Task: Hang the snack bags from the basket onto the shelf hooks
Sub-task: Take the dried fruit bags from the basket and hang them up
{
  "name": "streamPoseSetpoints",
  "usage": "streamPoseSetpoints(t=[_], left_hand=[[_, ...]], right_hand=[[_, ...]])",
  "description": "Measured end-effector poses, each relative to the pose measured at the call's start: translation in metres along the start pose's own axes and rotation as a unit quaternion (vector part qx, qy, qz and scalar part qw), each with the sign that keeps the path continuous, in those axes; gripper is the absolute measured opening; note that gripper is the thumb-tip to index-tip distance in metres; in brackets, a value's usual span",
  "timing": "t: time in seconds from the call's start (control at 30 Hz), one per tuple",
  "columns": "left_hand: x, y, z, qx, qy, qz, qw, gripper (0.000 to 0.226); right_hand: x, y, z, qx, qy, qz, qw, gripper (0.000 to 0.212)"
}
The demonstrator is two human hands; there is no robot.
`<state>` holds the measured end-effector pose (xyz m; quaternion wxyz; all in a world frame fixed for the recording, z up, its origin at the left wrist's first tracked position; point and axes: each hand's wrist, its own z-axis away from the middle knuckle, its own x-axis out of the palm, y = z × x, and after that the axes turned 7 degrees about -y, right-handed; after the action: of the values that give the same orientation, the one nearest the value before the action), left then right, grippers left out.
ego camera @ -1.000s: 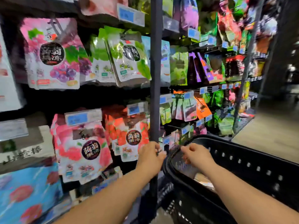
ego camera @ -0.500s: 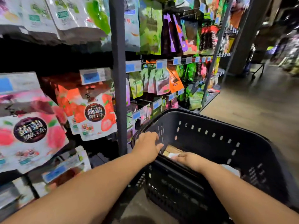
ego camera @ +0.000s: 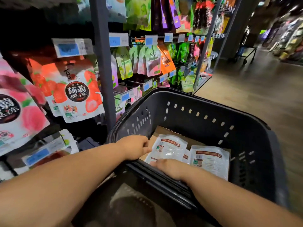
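Where both forearms cross the near rim of the black basket (ego camera: 188, 122), both hands are inside it. The left hand (ego camera: 136, 147) is loosely fisted, fingers curled, with its knuckles against the left edge of the nearer snack bag (ego camera: 169, 147); whether it pinches that edge cannot be determined. The right hand (ego camera: 170, 167) lies back-up over the bag's near edge, fingers pointing left and touching the film; the fingers are blurred, so its grip cannot be determined. A second snack bag (ego camera: 211, 159) lies flat just to the right, its edge overlapping the first. Both bags are white, face-up, resting on a cardboard sheet (ego camera: 164, 130) on the basket floor. Left of the basket, a strawberry-print bag (ego camera: 75, 92) hangs on the shelf beside a grey upright (ego camera: 103, 63).
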<state>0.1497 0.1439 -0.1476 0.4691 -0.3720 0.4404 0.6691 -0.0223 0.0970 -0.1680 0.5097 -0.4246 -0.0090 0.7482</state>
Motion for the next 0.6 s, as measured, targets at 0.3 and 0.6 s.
streamPoseSetpoints(t=[0.3,0.6], left_hand=[[0.024,-0.007,0.016,-0.031,-0.037,-0.03,0.998,0.04],[0.05,-0.018,0.038,-0.028,-0.084,-0.001,0.996,0.037]], right_hand=[[0.023,0.029,-0.004,-0.016,0.001,-0.159,0.987,0.04],[-0.017,0.144,-0.017,0.194,0.284,-0.003,0.939,0.051]])
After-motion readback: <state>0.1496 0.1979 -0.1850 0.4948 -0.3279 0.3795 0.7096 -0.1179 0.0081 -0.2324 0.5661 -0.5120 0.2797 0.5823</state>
